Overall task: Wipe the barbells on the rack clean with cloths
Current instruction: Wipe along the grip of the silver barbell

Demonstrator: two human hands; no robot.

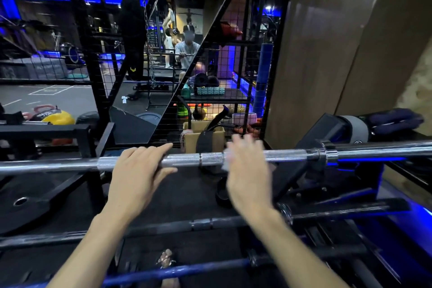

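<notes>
Head view: our left hand [138, 166] steadies the knurled chrome steel barbell [184, 160] on the rack, fingers spread; blurred right hand [247, 170] presses a white cloth [226, 164] there, grip unclear. Best long, firm strokes.

2 hands: left hand [138, 170], right hand [247, 170]. 3 barbells on rack: chrome barbell [285, 155] at top, dark barbell [201, 224] below, blue barbell [187, 270] lowest. 1 white cloth [226, 166], blurred, under right hand. 1 black weight plate [21, 201] at left. 1 yellow ball [62, 118] far left.
</notes>
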